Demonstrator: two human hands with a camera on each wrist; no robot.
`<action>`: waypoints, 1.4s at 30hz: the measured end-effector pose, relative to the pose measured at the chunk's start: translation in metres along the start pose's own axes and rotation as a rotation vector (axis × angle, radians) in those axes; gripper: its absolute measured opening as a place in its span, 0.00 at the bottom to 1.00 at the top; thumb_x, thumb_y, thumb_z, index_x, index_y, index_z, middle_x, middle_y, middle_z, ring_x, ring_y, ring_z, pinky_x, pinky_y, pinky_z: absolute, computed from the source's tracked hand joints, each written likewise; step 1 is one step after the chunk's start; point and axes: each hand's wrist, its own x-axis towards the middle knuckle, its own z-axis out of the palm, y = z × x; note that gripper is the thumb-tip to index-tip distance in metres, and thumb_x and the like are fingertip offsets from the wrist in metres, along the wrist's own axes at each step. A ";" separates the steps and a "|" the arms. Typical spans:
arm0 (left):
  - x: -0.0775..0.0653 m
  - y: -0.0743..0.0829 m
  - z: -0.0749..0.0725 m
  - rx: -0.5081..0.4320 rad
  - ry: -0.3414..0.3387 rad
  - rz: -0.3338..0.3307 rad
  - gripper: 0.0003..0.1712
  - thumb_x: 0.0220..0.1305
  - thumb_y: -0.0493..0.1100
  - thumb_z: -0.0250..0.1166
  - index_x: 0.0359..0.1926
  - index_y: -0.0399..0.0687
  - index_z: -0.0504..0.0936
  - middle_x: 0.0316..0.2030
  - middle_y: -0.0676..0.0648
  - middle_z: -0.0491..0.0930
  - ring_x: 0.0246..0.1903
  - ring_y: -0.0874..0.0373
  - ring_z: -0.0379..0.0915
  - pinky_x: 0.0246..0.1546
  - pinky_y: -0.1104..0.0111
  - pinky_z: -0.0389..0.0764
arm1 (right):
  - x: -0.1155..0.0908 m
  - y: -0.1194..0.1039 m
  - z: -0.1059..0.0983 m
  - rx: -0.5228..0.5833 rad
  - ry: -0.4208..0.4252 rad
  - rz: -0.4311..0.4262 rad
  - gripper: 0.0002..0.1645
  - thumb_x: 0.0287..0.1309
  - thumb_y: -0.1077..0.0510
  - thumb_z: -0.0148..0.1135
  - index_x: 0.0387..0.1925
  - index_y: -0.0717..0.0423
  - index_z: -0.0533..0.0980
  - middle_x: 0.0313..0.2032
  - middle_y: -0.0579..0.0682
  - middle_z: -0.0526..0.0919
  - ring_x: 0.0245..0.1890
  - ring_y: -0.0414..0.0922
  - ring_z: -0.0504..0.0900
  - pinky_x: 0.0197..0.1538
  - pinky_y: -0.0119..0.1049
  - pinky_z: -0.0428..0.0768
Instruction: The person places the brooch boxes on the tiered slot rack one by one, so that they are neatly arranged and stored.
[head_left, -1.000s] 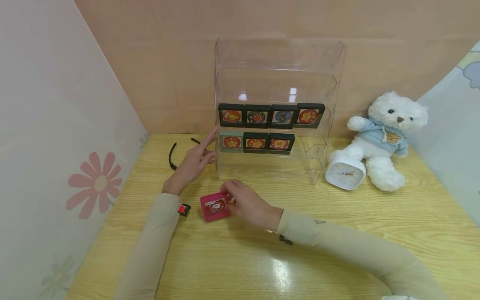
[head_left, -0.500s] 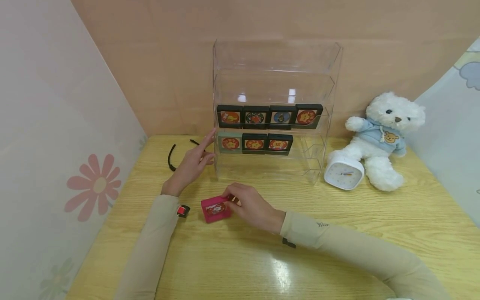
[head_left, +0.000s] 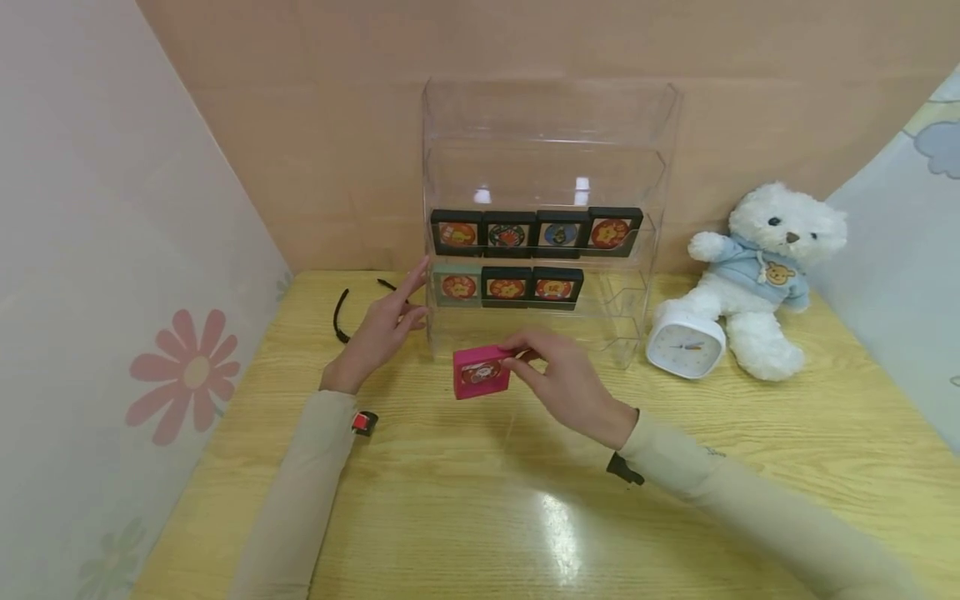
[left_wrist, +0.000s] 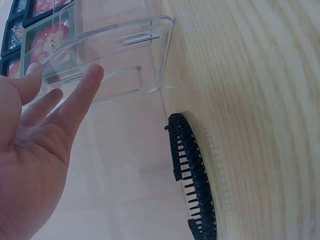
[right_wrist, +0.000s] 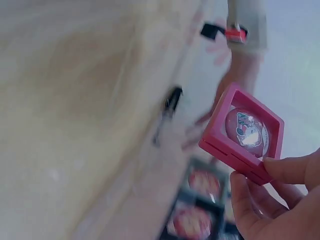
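Observation:
My right hand (head_left: 572, 385) pinches a small pink display frame (head_left: 477, 374) by its right side, holding it in front of the clear acrylic rack (head_left: 543, 140). In the right wrist view the frame (right_wrist: 244, 131) shows a round red badge behind its window, with thumb and fingers at one corner. My left hand (head_left: 377, 335) rests its extended fingertips at the rack's left side; in the left wrist view these fingers (left_wrist: 82, 92) are straight beside the clear side panel. Black frames with round badges (head_left: 561, 232) fill one tier. Below them stand a pale green frame (head_left: 458, 286) and two black ones (head_left: 531, 287).
A black toothed headband (left_wrist: 192, 170) lies on the wooden table (head_left: 450, 517) behind my left wrist. Right of the rack are a white alarm clock (head_left: 686, 345) and a white teddy bear (head_left: 780, 267) in a blue hoodie. A flowered panel (head_left: 195, 371) borders the left.
My right hand has lifted the pink frame from the tabletop, carrying it up and right toward the rack and tilting it more upright. My left hand has stayed at the rack's side.

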 end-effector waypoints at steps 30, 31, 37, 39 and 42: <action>-0.001 -0.005 0.000 0.001 -0.005 0.034 0.45 0.76 0.33 0.55 0.82 0.68 0.45 0.73 0.37 0.61 0.46 0.47 0.83 0.45 0.64 0.87 | 0.017 0.059 -0.142 -0.276 0.444 0.032 0.11 0.64 0.66 0.67 0.48 0.64 0.83 0.47 0.55 0.87 0.38 0.23 0.77 0.42 0.16 0.74; -0.001 -0.005 0.000 0.001 -0.006 0.033 0.45 0.76 0.33 0.55 0.82 0.68 0.45 0.73 0.37 0.61 0.46 0.47 0.83 0.45 0.64 0.87 | 0.017 0.061 -0.143 -0.274 0.446 0.039 0.11 0.64 0.66 0.67 0.48 0.64 0.83 0.46 0.56 0.87 0.38 0.22 0.76 0.42 0.16 0.74; -0.001 -0.004 0.000 -0.001 -0.012 0.022 0.46 0.75 0.33 0.55 0.82 0.68 0.44 0.73 0.37 0.61 0.48 0.46 0.83 0.45 0.64 0.87 | 0.019 0.074 -0.142 -0.250 0.465 0.055 0.11 0.64 0.67 0.67 0.47 0.65 0.83 0.46 0.56 0.87 0.37 0.20 0.77 0.42 0.16 0.75; -0.001 -0.005 0.000 -0.003 -0.011 0.019 0.46 0.75 0.33 0.55 0.82 0.68 0.44 0.73 0.37 0.61 0.48 0.46 0.83 0.45 0.65 0.87 | 0.020 0.079 -0.141 -0.235 0.468 0.060 0.10 0.65 0.67 0.67 0.47 0.65 0.82 0.47 0.56 0.87 0.36 0.22 0.78 0.41 0.17 0.75; 0.000 -0.005 0.000 -0.007 -0.013 0.018 0.46 0.76 0.32 0.55 0.82 0.68 0.45 0.73 0.37 0.61 0.48 0.46 0.83 0.45 0.65 0.87 | 0.020 0.084 -0.137 -0.233 0.464 0.084 0.11 0.65 0.65 0.67 0.48 0.63 0.82 0.47 0.55 0.87 0.36 0.27 0.78 0.40 0.19 0.74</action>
